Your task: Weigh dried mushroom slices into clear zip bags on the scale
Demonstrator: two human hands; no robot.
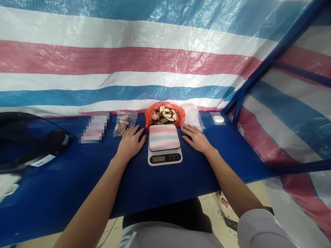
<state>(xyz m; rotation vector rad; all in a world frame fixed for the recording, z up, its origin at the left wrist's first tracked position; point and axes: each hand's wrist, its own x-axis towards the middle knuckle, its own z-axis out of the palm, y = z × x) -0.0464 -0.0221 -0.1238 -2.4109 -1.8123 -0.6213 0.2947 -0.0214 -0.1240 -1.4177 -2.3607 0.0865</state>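
Note:
My left hand (131, 141) lies flat on the blue table, fingers spread, just left of a digital kitchen scale (164, 141). Its fingertips reach close to a clear zip bag (132, 119) holding several pale dried slices. On the other side of the scale my right hand (196, 137) rests with fingers apart, near a stack of clear plastic bags (192, 115). Neither hand holds anything. Behind the scale stands an open red plastic bag (148, 117) filled with dried slices (168, 115), which look like mushroom. Nothing lies on the scale's reflective plate, and its display appears blank.
A small clear bag with a white round object (218, 119) lies at the back right. To the left are a blurred-out card (94, 128) and a black strapped device (58, 139). Striped sheeting (129, 60) and a blue frame post (239, 100) bound the table (165, 186).

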